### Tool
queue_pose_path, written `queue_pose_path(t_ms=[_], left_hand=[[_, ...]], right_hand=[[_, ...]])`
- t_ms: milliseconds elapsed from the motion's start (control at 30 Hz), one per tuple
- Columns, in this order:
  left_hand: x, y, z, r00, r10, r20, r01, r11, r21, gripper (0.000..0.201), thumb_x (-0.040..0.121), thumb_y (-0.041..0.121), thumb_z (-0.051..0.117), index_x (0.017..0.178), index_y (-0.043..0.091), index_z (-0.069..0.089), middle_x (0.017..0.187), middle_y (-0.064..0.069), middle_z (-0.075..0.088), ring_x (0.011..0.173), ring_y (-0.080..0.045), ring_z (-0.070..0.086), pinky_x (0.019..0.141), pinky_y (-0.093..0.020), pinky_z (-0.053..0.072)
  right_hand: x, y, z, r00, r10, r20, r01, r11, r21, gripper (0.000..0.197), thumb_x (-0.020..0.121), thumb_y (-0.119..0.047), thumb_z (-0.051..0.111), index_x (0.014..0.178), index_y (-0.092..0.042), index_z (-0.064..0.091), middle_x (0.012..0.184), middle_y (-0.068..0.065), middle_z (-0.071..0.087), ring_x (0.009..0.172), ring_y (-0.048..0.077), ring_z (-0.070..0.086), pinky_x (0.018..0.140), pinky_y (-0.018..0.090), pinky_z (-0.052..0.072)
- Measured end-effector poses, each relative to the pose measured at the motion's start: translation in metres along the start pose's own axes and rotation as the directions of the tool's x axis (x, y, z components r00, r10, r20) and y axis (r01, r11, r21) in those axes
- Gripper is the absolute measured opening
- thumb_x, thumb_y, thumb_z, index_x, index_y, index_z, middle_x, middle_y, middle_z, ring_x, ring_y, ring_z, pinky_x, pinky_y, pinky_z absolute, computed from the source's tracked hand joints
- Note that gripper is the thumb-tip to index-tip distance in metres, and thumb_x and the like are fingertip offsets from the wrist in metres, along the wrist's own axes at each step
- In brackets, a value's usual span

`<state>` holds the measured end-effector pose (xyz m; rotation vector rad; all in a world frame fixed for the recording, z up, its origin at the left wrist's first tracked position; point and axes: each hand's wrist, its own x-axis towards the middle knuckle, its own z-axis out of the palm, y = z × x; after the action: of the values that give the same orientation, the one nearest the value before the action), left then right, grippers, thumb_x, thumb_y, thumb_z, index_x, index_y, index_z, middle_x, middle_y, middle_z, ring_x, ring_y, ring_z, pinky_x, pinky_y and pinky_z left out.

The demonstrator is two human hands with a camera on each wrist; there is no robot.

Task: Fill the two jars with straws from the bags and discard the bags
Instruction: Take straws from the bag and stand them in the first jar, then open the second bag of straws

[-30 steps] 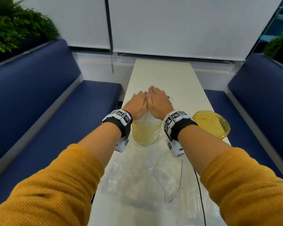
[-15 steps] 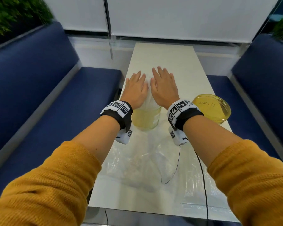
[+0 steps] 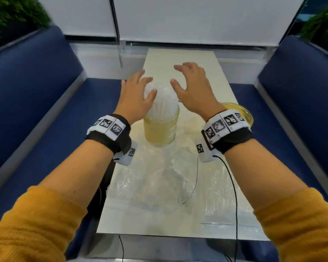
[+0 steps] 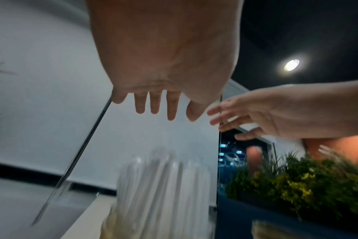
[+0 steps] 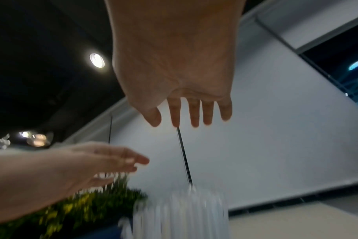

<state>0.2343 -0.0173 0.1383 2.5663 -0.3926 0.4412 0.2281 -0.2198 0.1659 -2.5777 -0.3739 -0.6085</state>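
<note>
A yellowish jar (image 3: 161, 127) stands mid-table, packed with a bundle of white wrapped straws (image 3: 162, 100) that rises above its rim. My left hand (image 3: 135, 93) hovers over the bundle's left side, fingers spread and relaxed, holding nothing. Over the bundle's right side my right hand (image 3: 192, 87) is lifted clear, fingers spread. Both wrist views show open palms above the blurred straws (image 4: 161, 186) (image 5: 182, 213). A second yellowish jar (image 3: 240, 112) stands at the right, half hidden behind my right wrist. Clear plastic bags (image 3: 159, 182) lie flat on the near table.
The narrow white table (image 3: 178, 55) runs between two blue benches (image 3: 45, 103) (image 3: 295, 95). A black cable (image 3: 233, 186) crosses the bags. Plants sit behind both bench backs, and a white blind covers the far wall.
Both hands pressed together on the straw tops a second ago. They have since lifted, moved apart and spread their fingers, uncovering the bundle.
</note>
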Motion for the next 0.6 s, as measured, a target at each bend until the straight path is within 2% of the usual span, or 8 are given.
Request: queue_pose_path(t_ms=[133,200,233,300,367,433,533,600], left_hand=[[-0.036,0.012,-0.047,0.993,0.078,-0.087,-0.080,0.997,-0.022,0.042,0.097,0.043,0.049,0.132,0.021,0.058,0.147,-0.005,0.047,0.136,-0.026,0.043,0.114,-0.051,0.033],[-0.064,0.028,-0.064,0.985,0.125,-0.121,-0.128,0.992,-0.016,0.040,0.096,0.044,0.046,0.122,0.019,0.062,0.131,-0.002,0.058,0.122,-0.024,0.054,0.103,-0.050,0.044],[-0.080,0.038,-0.068,0.983,0.140,-0.120,-0.143,0.990,-0.015,0.036,0.097,0.043,0.047,0.118,0.019,0.064,0.123,0.000,0.061,0.115,-0.022,0.057,0.098,-0.049,0.047],[-0.114,0.059,-0.063,0.986,0.152,-0.069,-0.153,0.988,-0.019,0.023,0.099,0.038,0.052,0.108,0.021,0.066,0.109,0.006,0.063,0.101,-0.015,0.059,0.087,-0.037,0.050],[-0.148,0.082,-0.044,0.989,0.146,0.013,-0.145,0.988,-0.046,0.013,0.097,0.037,0.055,0.097,0.027,0.063,0.095,0.015,0.061,0.087,-0.006,0.057,0.071,-0.022,0.044],[-0.175,0.102,-0.010,0.977,0.164,0.139,-0.152,0.984,-0.096,0.011,0.096,0.040,0.056,0.091,0.031,0.059,0.088,0.017,0.058,0.080,-0.003,0.053,0.065,-0.018,0.039],[-0.205,0.119,0.057,0.891,0.264,0.370,-0.219,0.963,-0.158,0.015,0.096,0.041,0.054,0.090,0.028,0.060,0.091,0.012,0.061,0.082,-0.009,0.056,0.071,-0.031,0.047],[-0.220,0.127,0.094,0.841,0.316,0.439,-0.252,0.947,-0.199,0.016,0.095,0.037,0.055,0.091,0.024,0.064,0.095,0.010,0.062,0.089,-0.012,0.057,0.076,-0.037,0.051]], right_hand=[[-0.056,0.003,-0.068,0.999,-0.021,0.035,0.018,0.995,0.101,0.035,0.097,-0.047,0.050,0.122,-0.025,0.063,0.120,-0.006,0.060,0.110,0.011,0.056,0.094,0.029,0.046],[-0.095,0.006,-0.094,0.984,0.020,0.175,-0.041,0.993,0.114,0.031,0.093,-0.053,0.056,0.102,-0.026,0.068,0.097,-0.012,0.066,0.088,0.006,0.061,0.078,0.025,0.051],[-0.114,0.010,-0.102,0.959,0.052,0.279,-0.083,0.992,0.099,0.033,0.088,-0.057,0.060,0.093,-0.026,0.068,0.088,-0.012,0.066,0.081,0.007,0.061,0.072,0.026,0.051],[-0.154,0.024,-0.106,0.863,0.135,0.487,-0.160,0.987,0.010,0.036,0.076,-0.064,0.068,0.084,-0.029,0.065,0.081,-0.012,0.064,0.077,0.008,0.059,0.069,0.027,0.052],[-0.193,0.044,-0.097,0.750,0.211,0.627,-0.155,0.977,-0.143,0.043,0.067,-0.070,0.073,0.087,-0.034,0.062,0.088,-0.016,0.061,0.084,0.006,0.057,0.072,0.024,0.050],[-0.230,0.067,-0.081,0.685,0.261,0.680,-0.102,0.959,-0.266,0.058,0.058,-0.075,0.076,0.101,-0.040,0.059,0.112,-0.020,0.053,0.104,0.006,0.049,0.085,0.024,0.045],[-0.276,0.100,-0.054,0.679,0.282,0.678,-0.101,0.951,-0.294,0.095,0.042,-0.080,0.076,0.126,-0.047,0.046,0.150,-0.011,0.026,0.139,0.017,0.024,0.114,0.041,0.028],[-0.298,0.112,-0.035,0.691,0.257,0.675,-0.078,0.956,-0.284,0.102,0.041,-0.078,0.077,0.131,-0.046,0.041,0.157,-0.007,0.015,0.146,0.021,0.011,0.117,0.050,0.021]])
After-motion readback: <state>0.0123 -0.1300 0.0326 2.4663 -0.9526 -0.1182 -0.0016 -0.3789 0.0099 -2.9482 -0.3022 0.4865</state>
